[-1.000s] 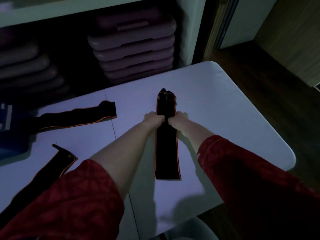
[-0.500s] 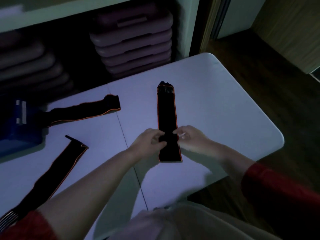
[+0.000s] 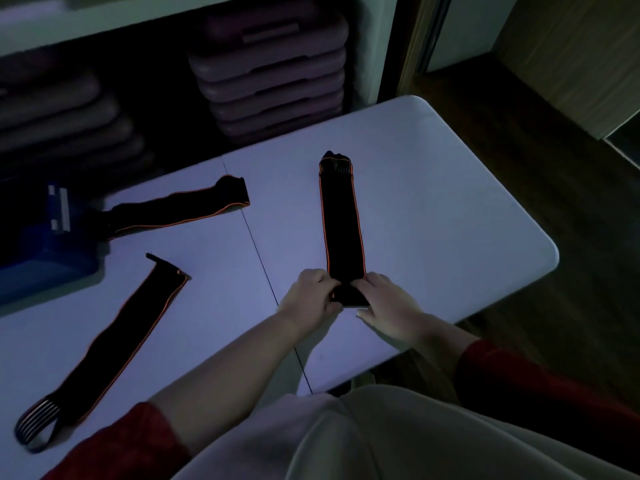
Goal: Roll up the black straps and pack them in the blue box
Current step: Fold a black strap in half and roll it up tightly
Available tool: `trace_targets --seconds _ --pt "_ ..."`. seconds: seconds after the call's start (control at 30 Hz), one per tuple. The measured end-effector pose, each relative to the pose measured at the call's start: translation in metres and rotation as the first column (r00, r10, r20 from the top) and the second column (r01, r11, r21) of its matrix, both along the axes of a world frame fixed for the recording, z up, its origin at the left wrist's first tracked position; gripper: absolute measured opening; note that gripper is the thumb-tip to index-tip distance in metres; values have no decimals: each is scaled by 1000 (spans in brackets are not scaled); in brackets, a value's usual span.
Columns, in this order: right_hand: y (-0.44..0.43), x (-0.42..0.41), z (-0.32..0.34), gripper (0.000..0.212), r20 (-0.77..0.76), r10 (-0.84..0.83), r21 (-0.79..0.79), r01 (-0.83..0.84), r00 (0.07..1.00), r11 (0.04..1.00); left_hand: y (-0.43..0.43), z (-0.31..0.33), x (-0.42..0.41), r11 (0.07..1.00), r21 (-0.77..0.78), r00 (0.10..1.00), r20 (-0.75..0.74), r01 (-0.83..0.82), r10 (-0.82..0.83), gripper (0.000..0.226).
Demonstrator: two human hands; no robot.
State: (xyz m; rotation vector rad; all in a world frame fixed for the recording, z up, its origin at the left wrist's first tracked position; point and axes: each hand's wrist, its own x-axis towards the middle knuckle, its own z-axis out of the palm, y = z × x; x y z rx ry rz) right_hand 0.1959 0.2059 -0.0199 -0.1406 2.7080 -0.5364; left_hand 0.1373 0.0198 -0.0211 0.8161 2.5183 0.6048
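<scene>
Both hands have slid down to the near end of the middle strap (image 3: 342, 223); left hand (image 3: 311, 294) and right hand (image 3: 386, 299) pinch it there. It lies flat on the table (image 3: 450, 202), long axis pointing away, well right of the blue box (image 3: 45, 251).

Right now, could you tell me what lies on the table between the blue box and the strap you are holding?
In the head view, two other black straps lie between the blue box and the held strap.
</scene>
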Motion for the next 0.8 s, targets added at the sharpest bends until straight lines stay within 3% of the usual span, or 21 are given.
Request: trace_targets --seconds 0.1,0.17,0.23,0.33,0.5,0.6,0.67,0.8 --pt "-3 -1 -3 41 -36 -2 -20 1 999 1000 1 -6 -2 985 -108 991 -20 133 -136 55" --pt "-4 -4 -1 31 -29 -34 -57 33 999 998 3 -6 -2 988 -86 991 -13 130 -131 29" --pt "-2 -9 3 26 5 -100 -109 100 995 989 5 -2 -4 998 -26 997 40 62 -61 18" --pt "3 -13 6 27 42 -170 -164 174 985 971 5 7 -8 999 5 993 109 -33 33 27" --pt "-3 -18 3 28 112 -279 -245 299 954 922 7 4 -8 998 17 995 82 -59 57 23" --pt "-3 -22 -3 31 183 -372 -283 411 910 867 9 -1 -4 991 21 992 4 -129 129 40" --pt "-2 -22 -7 33 170 -418 -249 449 893 858 10 -6 0 999 8 996 -72 -50 50 50" --pt "-1 -19 -4 38 -6 -444 -131 440 896 889 12 -11 -6 987 -130 989 -102 90 -103 55"
